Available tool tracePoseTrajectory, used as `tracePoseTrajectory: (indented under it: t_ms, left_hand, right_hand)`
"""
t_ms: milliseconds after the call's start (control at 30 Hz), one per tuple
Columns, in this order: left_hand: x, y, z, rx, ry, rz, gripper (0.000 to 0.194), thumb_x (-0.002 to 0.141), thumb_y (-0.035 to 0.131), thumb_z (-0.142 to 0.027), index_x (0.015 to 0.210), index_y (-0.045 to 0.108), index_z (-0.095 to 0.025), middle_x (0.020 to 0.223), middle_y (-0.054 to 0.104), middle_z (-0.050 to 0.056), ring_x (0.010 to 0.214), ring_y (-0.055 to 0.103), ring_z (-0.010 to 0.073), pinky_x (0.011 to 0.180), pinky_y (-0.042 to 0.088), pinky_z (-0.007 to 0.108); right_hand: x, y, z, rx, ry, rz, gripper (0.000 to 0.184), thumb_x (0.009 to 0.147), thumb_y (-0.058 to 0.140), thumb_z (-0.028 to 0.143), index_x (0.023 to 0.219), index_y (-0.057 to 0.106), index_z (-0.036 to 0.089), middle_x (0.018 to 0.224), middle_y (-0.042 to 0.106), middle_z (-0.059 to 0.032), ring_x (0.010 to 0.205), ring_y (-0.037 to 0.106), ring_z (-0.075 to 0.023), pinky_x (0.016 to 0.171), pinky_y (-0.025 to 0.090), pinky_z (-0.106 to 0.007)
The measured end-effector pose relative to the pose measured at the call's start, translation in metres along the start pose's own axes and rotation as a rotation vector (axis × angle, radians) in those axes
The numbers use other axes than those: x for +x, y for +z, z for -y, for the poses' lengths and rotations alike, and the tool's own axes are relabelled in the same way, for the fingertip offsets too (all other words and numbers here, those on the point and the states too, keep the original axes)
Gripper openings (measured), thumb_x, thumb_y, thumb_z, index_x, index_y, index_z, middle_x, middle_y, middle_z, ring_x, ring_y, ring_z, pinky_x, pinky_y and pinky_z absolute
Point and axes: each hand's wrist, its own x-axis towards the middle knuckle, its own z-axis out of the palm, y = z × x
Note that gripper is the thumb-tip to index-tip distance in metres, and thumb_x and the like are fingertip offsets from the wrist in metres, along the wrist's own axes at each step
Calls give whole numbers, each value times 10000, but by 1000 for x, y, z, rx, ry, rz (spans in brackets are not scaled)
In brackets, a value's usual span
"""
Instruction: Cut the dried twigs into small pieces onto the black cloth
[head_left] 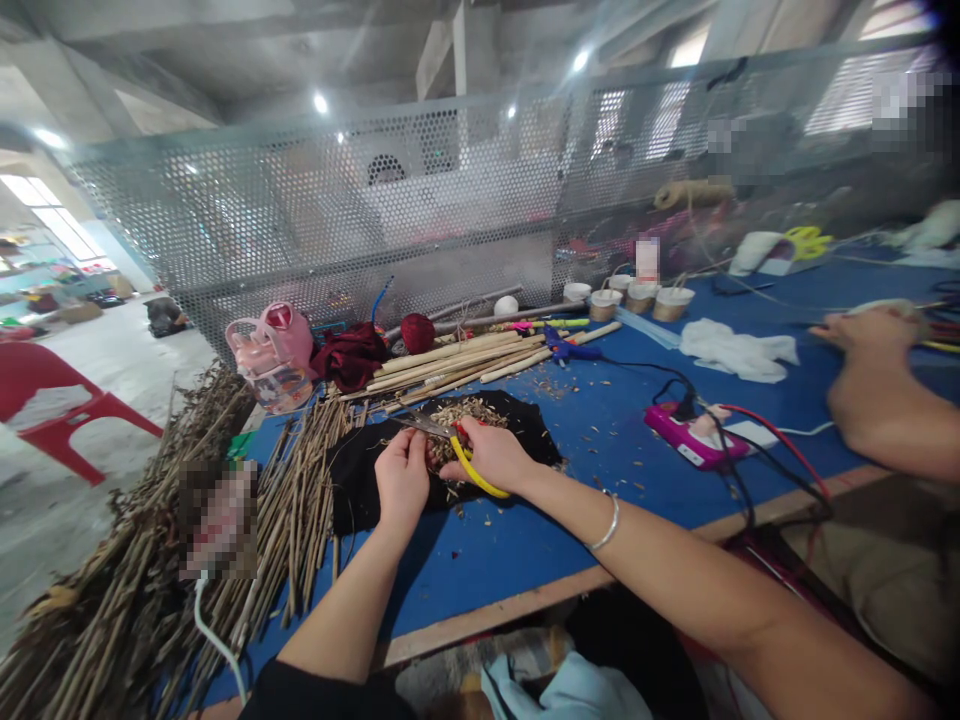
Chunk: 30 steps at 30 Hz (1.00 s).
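My right hand (491, 455) is closed around the handles of a pair of scissors (486, 480) with a yellow grip. The metal blades point left, above my left hand (401, 480). Its thumb and fingers are pinched together by the blades; what they hold is too small to make out. Both hands are over a black cloth (352, 490) with a heap of short cut plant pieces (480, 408) on it. Long thin dry stalks (304, 510) lie just left of the cloth. Small scraps are scattered on the blue table (600, 540).
Pale sticks (457, 360), a blue glue gun (570, 346), a pink bottle (277, 360) and a dark red yarn ball (417, 334) lie behind. A purple power strip (694, 436) with cords is at right. Another person's hand (870, 325) reaches in there. A perforated screen (315, 220) stands behind.
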Motion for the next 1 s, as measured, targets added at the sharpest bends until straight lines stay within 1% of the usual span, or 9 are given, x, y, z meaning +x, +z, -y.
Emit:
tracePoseTrajectory:
  t_ms: [133,267,367,467,567,667,767,867,1000]
  left_hand:
    - [-1,0,0,44,28,-3,254,795,478,-378,720,599,-167,593,598,11,525,554,128,529,425,225]
    - [-1,-2,-2,92,23,-4,215,804,453,-320,711,584,-177,596,595,4,531,556,130,534,416,223]
    - [-2,-4,-4,154,65,-4,213,802,448,-298,684,580,-178,582,586,5,529,543,129,529,401,219]
    - [-2,-4,-5,170,97,-15,235,808,446,-318,670,573,-175,582,581,7,521,528,123,520,392,214]
    - [-2,-3,-7,94,85,-10,234,808,457,-345,710,577,-169,594,576,3,524,522,114,516,398,206]
    - [-1,-1,-8,-74,16,32,236,793,488,-377,804,583,-161,654,591,8,539,538,113,528,429,211]
    - [0,0,-7,-151,-52,48,249,776,507,-391,800,581,-155,659,594,11,534,547,115,530,446,219]
    - [-1,-1,-5,-71,-28,30,235,775,502,-373,738,587,-157,621,588,6,539,547,116,536,438,213]
    - [-4,0,-8,44,20,10,228,779,489,-339,681,593,-161,577,578,0,537,535,119,538,417,210]
  right_hand:
    - [-1,-3,2,22,-2,18,610,626,574,679,957,440,184,788,631,-60,725,619,-226,587,352,-262]
    - [-2,-5,2,42,-46,-1,616,613,587,674,955,438,183,837,623,-71,753,609,-226,603,358,-267]
    - [-1,-4,2,53,-57,4,605,623,580,673,952,442,184,805,619,-61,720,603,-215,591,353,-261]
    - [-1,-3,2,66,-49,18,577,649,566,664,951,454,185,742,612,-42,671,596,-199,569,341,-251]
    - [-1,-2,2,77,-45,6,549,664,554,660,928,468,187,713,604,-33,647,587,-187,547,326,-241]
    - [-1,-3,2,100,-55,-13,518,678,546,652,902,471,191,714,601,-26,646,583,-177,536,318,-232]
    - [-2,-2,3,87,-42,-15,521,673,557,646,911,473,191,723,602,-29,665,590,-183,549,328,-237]
    - [-2,-1,4,60,-12,-20,570,642,578,657,938,463,183,754,605,-42,695,599,-202,575,347,-254]
    - [-2,4,5,72,-43,-71,607,614,587,672,930,448,173,808,599,-63,745,600,-217,598,365,-270]
